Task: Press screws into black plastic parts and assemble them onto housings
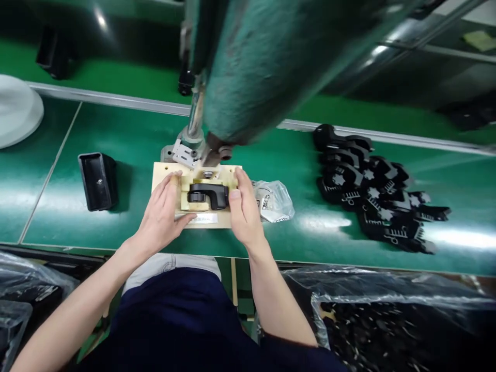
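Observation:
A black curved plastic part [219, 195] lies in the recess of a pale yellow fixture block [160, 173] on the green bench. My left hand [160, 209] lies along the block's left side, fingers stretched forward and thumb spread toward the white label [205, 218] at the front edge. On the right side rests my right hand [245, 209], its fingers extended and its thumb tip beside the right end of the black part. Both hands are open. Just behind the block, a metal bracket [188, 154] and the tip of a press machine [263, 77] stand close over it.
Left of the block is a black open box [96, 181]. A clear plastic bag [276, 201] lies near my right hand. Several black parts [372, 191] are heaped farther right. Below the bench edge, a plastic-lined bin [372, 330] holds many small dark pieces. A white round object [17, 111] sits far left.

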A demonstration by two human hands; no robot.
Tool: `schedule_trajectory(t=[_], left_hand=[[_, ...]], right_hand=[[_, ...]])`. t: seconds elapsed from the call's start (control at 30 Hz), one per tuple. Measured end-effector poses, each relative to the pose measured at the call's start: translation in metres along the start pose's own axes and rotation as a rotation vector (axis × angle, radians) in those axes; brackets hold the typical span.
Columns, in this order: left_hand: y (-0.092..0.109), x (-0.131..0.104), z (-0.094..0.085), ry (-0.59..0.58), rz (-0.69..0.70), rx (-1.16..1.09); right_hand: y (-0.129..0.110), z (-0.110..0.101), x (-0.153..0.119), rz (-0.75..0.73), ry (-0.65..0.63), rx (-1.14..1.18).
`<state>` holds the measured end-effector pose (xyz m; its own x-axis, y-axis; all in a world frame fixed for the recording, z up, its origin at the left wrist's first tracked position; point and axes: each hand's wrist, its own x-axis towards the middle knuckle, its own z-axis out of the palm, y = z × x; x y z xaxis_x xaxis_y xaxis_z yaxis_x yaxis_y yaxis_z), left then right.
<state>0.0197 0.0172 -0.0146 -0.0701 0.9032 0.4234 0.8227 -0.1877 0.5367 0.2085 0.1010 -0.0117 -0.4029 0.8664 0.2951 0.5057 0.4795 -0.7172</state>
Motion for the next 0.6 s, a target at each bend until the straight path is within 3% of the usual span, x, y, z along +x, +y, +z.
schedule_trajectory(t=[0.3, 0.6], left_hand=[[-0.010, 0.011, -0.008, -0.080, -0.146, -0.031], [-0.005, 0.014, -0.015, -0.095, -0.162, 0.023]], right_hand=[[-0.020, 0.004, 0.003, 0.044, 0.149, 0.037], [-0.026, 0.003, 0.003, 0.016, 0.201, -0.001]])
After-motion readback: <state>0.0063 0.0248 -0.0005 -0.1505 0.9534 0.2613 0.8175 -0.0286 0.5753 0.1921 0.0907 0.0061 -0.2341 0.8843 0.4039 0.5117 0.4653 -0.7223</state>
